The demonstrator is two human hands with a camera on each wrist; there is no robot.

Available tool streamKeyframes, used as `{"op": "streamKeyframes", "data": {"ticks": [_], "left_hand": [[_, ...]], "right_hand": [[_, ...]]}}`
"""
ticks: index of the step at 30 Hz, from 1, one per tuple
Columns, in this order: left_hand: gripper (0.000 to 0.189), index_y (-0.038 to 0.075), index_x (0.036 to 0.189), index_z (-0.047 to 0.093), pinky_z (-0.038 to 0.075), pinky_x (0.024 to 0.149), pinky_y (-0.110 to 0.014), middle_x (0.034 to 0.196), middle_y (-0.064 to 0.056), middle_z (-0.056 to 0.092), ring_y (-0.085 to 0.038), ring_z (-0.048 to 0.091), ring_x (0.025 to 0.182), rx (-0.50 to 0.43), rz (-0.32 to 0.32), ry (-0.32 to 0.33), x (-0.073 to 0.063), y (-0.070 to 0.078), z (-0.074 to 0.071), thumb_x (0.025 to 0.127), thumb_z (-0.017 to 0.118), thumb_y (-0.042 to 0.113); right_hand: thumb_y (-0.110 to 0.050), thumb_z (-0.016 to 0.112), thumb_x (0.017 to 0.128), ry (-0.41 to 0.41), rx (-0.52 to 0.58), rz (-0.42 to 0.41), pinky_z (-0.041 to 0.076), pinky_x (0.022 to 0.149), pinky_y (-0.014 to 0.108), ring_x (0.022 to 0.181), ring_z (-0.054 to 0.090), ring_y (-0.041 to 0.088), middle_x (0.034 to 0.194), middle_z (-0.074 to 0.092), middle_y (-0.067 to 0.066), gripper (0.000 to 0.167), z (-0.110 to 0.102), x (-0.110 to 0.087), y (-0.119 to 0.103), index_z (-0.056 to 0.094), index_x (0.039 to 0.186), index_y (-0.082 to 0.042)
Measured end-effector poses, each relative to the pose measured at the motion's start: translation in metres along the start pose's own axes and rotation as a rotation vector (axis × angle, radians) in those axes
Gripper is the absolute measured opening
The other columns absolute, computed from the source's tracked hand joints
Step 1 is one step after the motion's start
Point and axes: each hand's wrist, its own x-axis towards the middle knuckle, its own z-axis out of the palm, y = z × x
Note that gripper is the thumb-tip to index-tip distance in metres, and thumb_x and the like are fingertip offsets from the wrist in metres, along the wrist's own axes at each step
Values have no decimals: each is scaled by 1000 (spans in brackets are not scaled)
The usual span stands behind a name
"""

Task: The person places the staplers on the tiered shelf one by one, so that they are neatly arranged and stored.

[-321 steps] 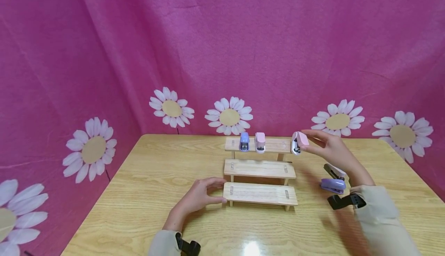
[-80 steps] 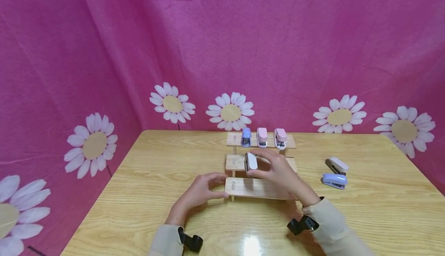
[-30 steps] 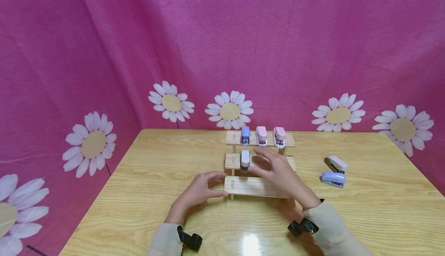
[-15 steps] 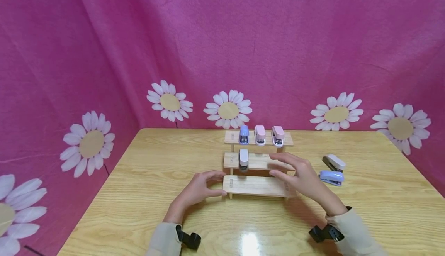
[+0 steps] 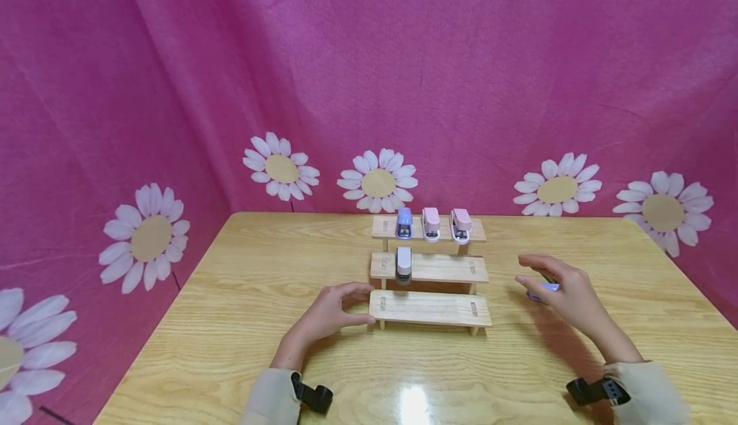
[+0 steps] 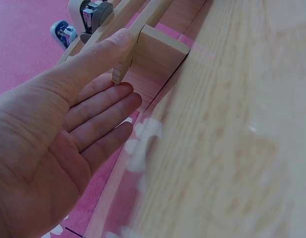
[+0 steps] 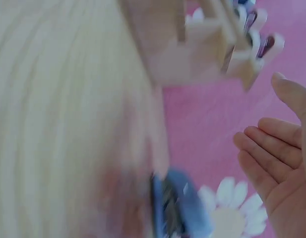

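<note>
A three-tier wooden display stand (image 5: 426, 309) stands on the table. My left hand (image 5: 331, 316) rests at the left end of its lowest shelf, thumb by the front corner and fingers by the back; the other fingers extend loosely in the left wrist view. A white-topped mini stapler (image 5: 404, 263) stands at the left of the middle shelf. To the right of the stand, my right hand (image 5: 571, 290) hovers with relaxed fingers, holding nothing. Beyond it lies a blue-purple stapler (image 5: 537, 293), partly hidden by the fingers; it is blurred in the right wrist view (image 7: 185, 203).
On the top shelf stand a blue stapler (image 5: 405, 223) and two pink ones, a middle pink stapler (image 5: 431, 224) and a right-hand pink stapler (image 5: 460, 225). A pink curtain (image 5: 369, 79) with daisies hangs behind the wooden table (image 5: 259, 271).
The pink stapler joined the top shelf, then the white-topped one was set on the middle shelf. My right hand let go of it and moved right toward the loose staplers. My left hand stayed put.
</note>
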Motion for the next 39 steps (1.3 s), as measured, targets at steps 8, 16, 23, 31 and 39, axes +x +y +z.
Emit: {"op": "streamKeyframes", "data": {"ticks": [8,16,23,31,39], "left_hand": [[60,11,132,60,45,111,-47,129,-7,67,-23,63,121,1,6,-3,1,-1,0,80,80,35],[59,11,131,61,46,110,-45,129,-7,67,-23,63,120,-5,16,9,1,-1,0,80,80,33],[60,12,132,61,46,110,-46,129,-7,67,-23,63,121,-4,9,3,0,0,0,80,80,34],[60,12,132,61,46,110,-46,129,-7,67,-23,62,121,2,1,-4,1,2,-1,80,80,34],[61,12,133,60,47,110,-46,131,-6,66,-23,61,123,7,-13,-8,1,1,0,80,80,36]], "right_hand": [[-27,71,91,-86,-73,153,36,77,-7,97,37,-34,119,68,23,42,-12,-11,32,64,124,-3],[-29,71,91,-101,-112,185,40,76,-4,96,46,-25,114,70,24,43,-22,-18,46,64,121,0],[-28,71,90,-136,-171,199,58,71,18,98,69,42,113,69,27,41,-24,-23,49,66,117,3],[-23,74,88,-150,-143,167,47,65,5,80,52,-19,104,72,23,32,-26,-27,44,70,110,-2],[-21,78,84,-166,-120,160,49,68,3,82,55,-17,104,72,22,34,-25,-30,44,69,111,-1]]}}
